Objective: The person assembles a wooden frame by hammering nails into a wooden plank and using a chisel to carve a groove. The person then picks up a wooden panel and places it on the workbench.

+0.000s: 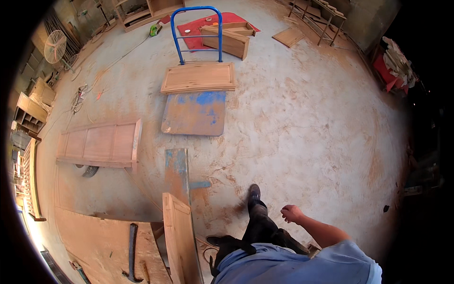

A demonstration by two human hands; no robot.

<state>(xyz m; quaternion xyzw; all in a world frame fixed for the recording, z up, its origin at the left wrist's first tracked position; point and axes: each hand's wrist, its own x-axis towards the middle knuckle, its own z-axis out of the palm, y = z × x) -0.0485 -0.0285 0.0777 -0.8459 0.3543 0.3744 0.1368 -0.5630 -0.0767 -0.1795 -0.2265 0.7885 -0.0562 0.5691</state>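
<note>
Presently, one right hand point(291, 214): raised over the pale floor point(307, 118), fingers loosely curled; whether they close fully cannot be told. Left hand: out of sight, state cannot be told. One framed wooden panel point(177, 236): on edge, left of the dark-trousered legs point(260, 225), just beside a wooden worktop point(90, 236). One claw hammer point(133, 241): lying on the worktop. One trolley point(194, 116): ahead, blue-handled, bearing a wooden board point(197, 77). One red sheet point(236, 18): beyond, wooden drawers point(227, 41) upon it.
</note>
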